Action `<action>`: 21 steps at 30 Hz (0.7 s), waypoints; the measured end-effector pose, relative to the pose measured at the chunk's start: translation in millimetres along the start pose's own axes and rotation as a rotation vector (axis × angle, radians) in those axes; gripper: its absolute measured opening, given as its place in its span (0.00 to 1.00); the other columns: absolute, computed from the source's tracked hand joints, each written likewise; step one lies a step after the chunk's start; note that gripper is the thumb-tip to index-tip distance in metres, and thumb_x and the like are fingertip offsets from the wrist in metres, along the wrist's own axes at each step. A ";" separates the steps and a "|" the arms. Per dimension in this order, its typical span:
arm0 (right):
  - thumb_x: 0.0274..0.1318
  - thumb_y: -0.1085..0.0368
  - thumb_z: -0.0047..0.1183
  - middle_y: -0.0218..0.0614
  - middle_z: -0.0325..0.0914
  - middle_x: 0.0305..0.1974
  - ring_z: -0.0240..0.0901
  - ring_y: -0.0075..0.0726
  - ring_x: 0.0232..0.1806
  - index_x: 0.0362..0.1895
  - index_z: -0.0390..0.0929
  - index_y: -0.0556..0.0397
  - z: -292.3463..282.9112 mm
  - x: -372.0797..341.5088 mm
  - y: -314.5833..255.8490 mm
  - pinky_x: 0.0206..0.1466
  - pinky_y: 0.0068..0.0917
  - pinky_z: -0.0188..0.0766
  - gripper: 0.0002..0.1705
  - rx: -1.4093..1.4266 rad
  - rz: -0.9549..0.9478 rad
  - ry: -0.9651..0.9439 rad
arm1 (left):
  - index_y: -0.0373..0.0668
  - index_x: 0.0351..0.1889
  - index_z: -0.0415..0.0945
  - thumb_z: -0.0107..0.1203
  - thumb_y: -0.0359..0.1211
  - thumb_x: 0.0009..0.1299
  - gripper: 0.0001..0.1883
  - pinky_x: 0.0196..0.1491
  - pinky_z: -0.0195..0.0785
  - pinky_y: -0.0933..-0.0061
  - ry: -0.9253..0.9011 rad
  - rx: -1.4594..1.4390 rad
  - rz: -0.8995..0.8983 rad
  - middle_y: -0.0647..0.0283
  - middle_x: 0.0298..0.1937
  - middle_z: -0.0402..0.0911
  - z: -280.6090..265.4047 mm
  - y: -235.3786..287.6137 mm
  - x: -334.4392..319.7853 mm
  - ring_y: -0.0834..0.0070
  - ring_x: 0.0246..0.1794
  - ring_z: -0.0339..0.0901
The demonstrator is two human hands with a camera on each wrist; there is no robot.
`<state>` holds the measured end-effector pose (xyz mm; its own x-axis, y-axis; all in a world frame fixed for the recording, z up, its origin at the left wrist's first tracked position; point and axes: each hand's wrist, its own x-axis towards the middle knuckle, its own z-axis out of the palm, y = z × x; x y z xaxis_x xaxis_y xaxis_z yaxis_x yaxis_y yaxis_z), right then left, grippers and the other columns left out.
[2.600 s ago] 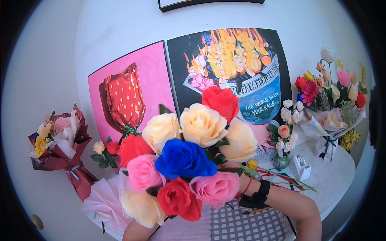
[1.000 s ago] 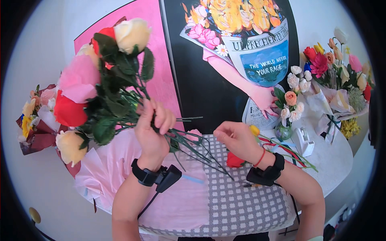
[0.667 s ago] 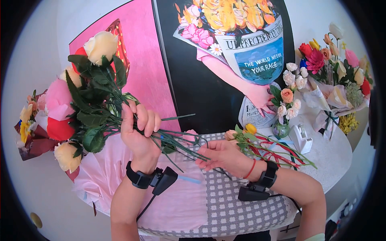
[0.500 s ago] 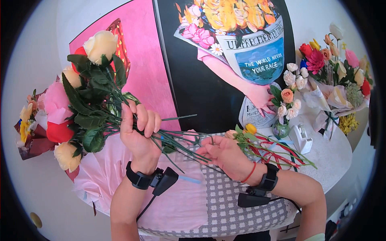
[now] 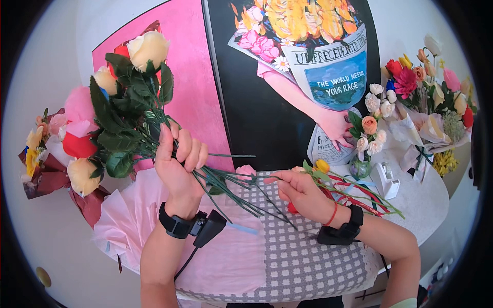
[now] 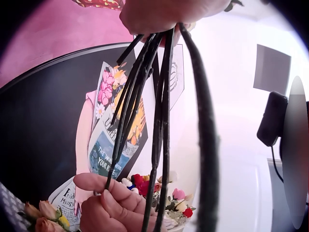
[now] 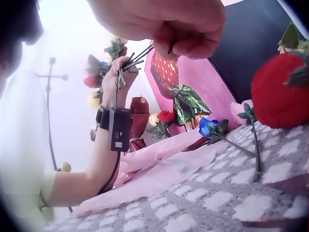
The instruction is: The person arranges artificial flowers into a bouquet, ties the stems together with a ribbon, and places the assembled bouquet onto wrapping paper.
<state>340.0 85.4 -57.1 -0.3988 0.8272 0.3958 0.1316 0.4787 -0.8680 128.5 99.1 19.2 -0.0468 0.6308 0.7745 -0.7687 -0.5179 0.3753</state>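
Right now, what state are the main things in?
Rose bunch: unwrapped, tilted.
Left hand: gripping that bunch.
Right hand: pinching a stem.
Pink sheet: spread, partly rumpled.
Loose blue rose: lying down.
Small vase: upright, holding flowers.
Tape dispenser: upright.
Burgundy bouquet: wrapped.
Far-right bouquet: wrapped, tied.

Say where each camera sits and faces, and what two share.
Head: worn on the head, facing forward and down at a multicolored rose bunch; left hand, right hand, left arm, right arm show.
Left wrist: worn there, facing along dark-green stems; left hand above, right hand below.
Right wrist: worn there, facing across gray-white checked cloth; right hand above, left arm beyond.
Shared: head and left wrist both show the black-background painting.
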 end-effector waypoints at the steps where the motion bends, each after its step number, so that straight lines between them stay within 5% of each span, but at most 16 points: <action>1: 0.60 0.69 0.34 0.19 0.59 0.15 0.50 0.12 0.15 0.48 0.69 0.58 0.5 -0.9 1.7 0.17 0.14 0.48 0.15 -0.069 -0.057 -0.001 | 0.46 0.27 0.58 0.32 0.41 0.73 0.14 0.13 0.41 0.82 0.023 0.007 -0.018 0.75 0.11 0.47 -2.3 0.6 1.0 0.86 0.07 0.42; 7: 0.62 0.63 0.37 0.20 0.64 0.17 0.56 0.13 0.19 0.44 0.72 0.60 4.1 -5.8 -11.3 0.24 0.13 0.55 0.15 0.391 0.171 -0.001 | 0.46 0.27 0.58 0.32 0.42 0.73 0.14 0.13 0.40 0.82 0.045 -0.017 -0.027 0.75 0.11 0.47 -4.4 -2.6 1.7 0.86 0.07 0.42; 13: 0.63 0.59 0.37 0.23 0.64 0.19 0.54 0.14 0.20 0.42 0.71 0.61 9.1 -8.9 -7.7 0.24 0.12 0.51 0.17 0.655 0.251 0.013 | 0.47 0.27 0.57 0.32 0.41 0.73 0.14 0.13 0.41 0.82 -0.012 -0.029 0.007 0.75 0.11 0.47 -3.4 2.2 2.5 0.86 0.07 0.41; 21: 0.63 0.64 0.36 0.21 0.61 0.18 0.52 0.12 0.19 0.37 0.72 0.62 -3.1 -14.9 -1.4 0.23 0.12 0.51 0.15 0.292 0.150 -0.098 | 0.47 0.26 0.58 0.32 0.41 0.73 0.14 0.13 0.39 0.82 0.013 -0.056 -0.036 0.76 0.11 0.47 -2.1 0.6 -0.4 0.86 0.07 0.41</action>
<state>348.6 73.3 -60.9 -0.4816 0.8431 0.2391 -0.0642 0.2381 -0.9691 126.8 99.8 18.1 -0.0264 0.6559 0.7544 -0.8045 -0.4619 0.3735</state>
